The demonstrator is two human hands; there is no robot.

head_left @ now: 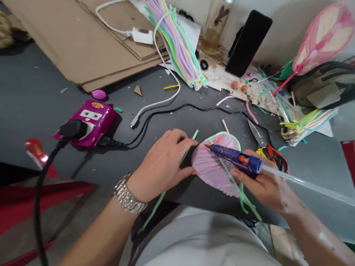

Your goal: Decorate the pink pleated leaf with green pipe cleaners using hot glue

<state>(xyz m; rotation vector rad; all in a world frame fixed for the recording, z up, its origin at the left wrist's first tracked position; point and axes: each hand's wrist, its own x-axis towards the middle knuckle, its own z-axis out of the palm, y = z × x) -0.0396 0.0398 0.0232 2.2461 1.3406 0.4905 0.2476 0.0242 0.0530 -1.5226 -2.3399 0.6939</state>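
Single head-worn camera, looking forward and down over the person's chest (196,244) (close in) at the left hand (160,166), right hand (260,182) and dark worktable (28,98).

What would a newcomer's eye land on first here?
The blue hot glue gun in the right hand, bottom centre, its nozzle over a pink pleated leaf shape edged with green pipe cleaner. The left hand touches that shape. Further left sits a magenta power strip; a bundle of pastel pipe cleaners lies top centre.

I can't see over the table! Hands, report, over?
Left hand pressing pink leaf shape. Right hand gripping blue glue gun. Red-handled scissors just beyond right hand.
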